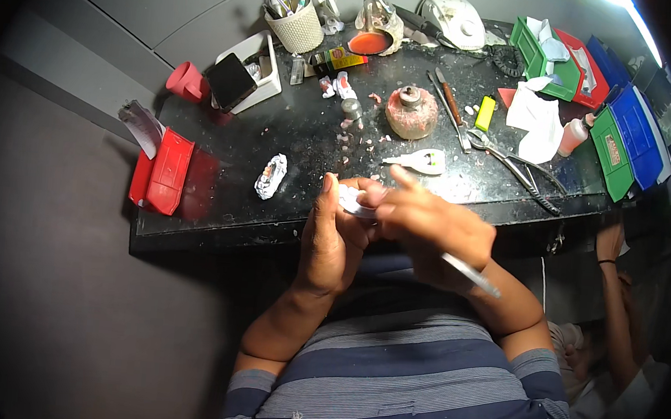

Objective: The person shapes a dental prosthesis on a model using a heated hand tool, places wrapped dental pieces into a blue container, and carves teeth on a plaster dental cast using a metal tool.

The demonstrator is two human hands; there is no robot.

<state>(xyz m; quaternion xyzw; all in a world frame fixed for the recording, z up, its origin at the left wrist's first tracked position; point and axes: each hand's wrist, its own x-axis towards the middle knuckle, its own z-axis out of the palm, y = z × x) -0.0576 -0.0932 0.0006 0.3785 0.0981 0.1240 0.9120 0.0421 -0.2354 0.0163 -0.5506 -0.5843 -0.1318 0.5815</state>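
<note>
My left hand (329,244) is closed round a small white plaster dental cast (349,201), just off the desk's front edge. My right hand (436,229), smeared by motion, grips a slim tool with a silver handle (472,275) that sticks out behind the palm. Its fingers lie at the cast, and they hide the tool's tip. Left of my hands a second white dental cast (271,177), with pinkish spots, lies on the black desk (226,193). A white glue bottle (422,161) lies on its side just beyond my right hand.
A pink-crusted burner (411,115), wooden-handled knife (447,92), yellow lighter (485,113) and pliers (517,161) sit beyond my right hand. Red bin (169,169) stands left; green bin (611,156) and blue bin (643,131) right. Another person's arm (619,311) is at lower right.
</note>
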